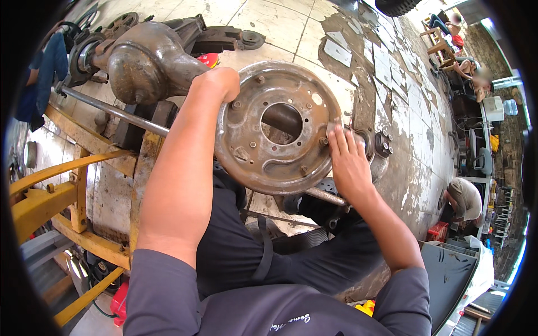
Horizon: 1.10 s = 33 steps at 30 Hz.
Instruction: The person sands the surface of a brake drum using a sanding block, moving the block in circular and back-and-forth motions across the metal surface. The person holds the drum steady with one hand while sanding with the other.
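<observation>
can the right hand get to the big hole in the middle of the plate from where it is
Probably yes. The right hand lies flat on the right edge of the round plate, and the centre hole is just up and left of its fingers with nothing covering the face between. The left hand is behind the far rim.

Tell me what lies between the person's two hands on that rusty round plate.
In the head view, the plate's large centre hole lies between the left hand at its upper left rim and the right hand at its right rim, with the axle tube end showing through.
</observation>
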Available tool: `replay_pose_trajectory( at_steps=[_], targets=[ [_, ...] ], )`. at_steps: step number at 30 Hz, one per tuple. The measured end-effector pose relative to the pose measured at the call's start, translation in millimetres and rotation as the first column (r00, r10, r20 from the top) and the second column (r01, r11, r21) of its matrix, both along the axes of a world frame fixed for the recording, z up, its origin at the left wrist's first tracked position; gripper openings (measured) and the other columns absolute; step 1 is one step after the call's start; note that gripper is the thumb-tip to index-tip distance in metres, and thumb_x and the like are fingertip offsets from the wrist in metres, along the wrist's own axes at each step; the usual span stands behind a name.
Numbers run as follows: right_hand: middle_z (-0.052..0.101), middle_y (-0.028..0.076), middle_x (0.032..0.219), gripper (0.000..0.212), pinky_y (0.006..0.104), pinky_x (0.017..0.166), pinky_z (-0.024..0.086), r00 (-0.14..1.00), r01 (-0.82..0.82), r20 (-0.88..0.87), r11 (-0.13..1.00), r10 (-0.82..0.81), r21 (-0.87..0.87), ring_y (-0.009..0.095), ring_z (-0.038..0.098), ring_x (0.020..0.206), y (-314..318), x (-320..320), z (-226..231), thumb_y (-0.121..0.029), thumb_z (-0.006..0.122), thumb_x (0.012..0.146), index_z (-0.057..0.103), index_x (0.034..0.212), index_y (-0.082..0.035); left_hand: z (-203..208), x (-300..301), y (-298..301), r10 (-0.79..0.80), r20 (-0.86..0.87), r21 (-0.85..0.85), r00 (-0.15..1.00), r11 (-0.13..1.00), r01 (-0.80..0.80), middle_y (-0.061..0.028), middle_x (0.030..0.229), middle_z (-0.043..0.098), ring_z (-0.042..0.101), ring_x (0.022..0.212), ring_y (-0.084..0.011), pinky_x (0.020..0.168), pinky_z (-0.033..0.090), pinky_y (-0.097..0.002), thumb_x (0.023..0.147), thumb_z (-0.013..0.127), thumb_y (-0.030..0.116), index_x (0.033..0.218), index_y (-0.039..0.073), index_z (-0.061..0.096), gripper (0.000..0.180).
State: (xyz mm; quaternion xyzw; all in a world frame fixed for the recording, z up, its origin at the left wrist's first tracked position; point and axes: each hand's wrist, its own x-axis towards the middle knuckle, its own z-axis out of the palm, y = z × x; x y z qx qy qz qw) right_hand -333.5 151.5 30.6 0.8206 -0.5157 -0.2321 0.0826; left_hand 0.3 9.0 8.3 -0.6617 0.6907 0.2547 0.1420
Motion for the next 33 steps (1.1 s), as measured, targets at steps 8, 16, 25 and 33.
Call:
replay_pose_trajectory(
  at_steps=[8,16,25,33],
  targets=[
    [0.027,0.018,0.166,0.067,0.0516,0.119,0.033,1.0,-0.013,0.011,0.997,0.014,-0.076,0.036,0.034,0.15,-13,0,-8,-0.011,0.051,0.096,0.029,0.158,0.001,-3,-1,-2,-0.035,0.0,-0.037,0.999,0.999,0.035,-0.0259,0.109,0.071,0.068,0.105,-0.0409,0.091,0.054,-0.0468,0.104,0.053,0.033,0.106,-0.005,0.072,0.042],
    [0.025,0.018,0.166,0.068,0.0517,0.121,0.03,0.999,0.039,-0.025,0.999,-0.04,-0.036,0.035,0.031,0.151,-2,9,1,-0.011,0.051,0.096,0.027,0.159,-0.001,7,-7,-7,0.061,0.031,0.067,0.998,0.996,-0.063,-0.0188,0.125,0.07,0.067,0.115,-0.0382,0.093,0.055,-0.0472,0.084,0.059,0.0,0.116,0.005,0.074,0.036],
    [0.025,0.02,0.166,0.064,0.0523,0.121,0.028,0.995,0.048,-0.091,0.999,-0.045,0.026,0.035,0.029,0.153,18,14,5,-0.013,0.048,0.099,0.029,0.157,0.004,8,-5,-2,0.017,0.032,0.031,0.999,0.999,-0.018,-0.0241,0.116,0.07,0.068,0.11,-0.0402,0.094,0.054,-0.0467,0.097,0.054,0.021,0.11,-0.002,0.073,0.032],
    [0.027,0.02,0.165,0.062,0.0514,0.122,0.026,0.992,0.053,-0.116,0.998,-0.047,0.045,0.035,0.03,0.152,23,15,6,-0.014,0.047,0.099,0.032,0.156,0.003,5,-3,0,-0.014,0.028,0.019,0.999,1.0,0.014,-0.0263,0.111,0.071,0.068,0.107,-0.0407,0.092,0.053,-0.0467,0.104,0.052,0.033,0.107,-0.005,0.072,0.042]
  ],
)
